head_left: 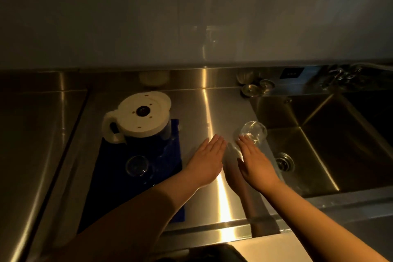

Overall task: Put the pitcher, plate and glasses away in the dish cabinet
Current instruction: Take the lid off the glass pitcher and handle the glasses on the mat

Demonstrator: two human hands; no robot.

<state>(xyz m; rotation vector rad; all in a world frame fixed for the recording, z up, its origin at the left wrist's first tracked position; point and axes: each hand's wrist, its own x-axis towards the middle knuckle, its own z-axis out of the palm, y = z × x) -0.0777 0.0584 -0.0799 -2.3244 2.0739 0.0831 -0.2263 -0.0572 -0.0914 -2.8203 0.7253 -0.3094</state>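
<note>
Clear glass [253, 131] stands just beyond both flat, empty hands, left [207, 160] and right [256, 161].

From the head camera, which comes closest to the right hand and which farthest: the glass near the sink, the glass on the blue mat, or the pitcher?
Measured from the right hand:
1. Glass near the sink: just beyond its fingertips, by the sink's edge.
2. Glass on the blue mat: off to the left, past the left hand.
3. Pitcher: farthest, at the mat's back left.
</note>
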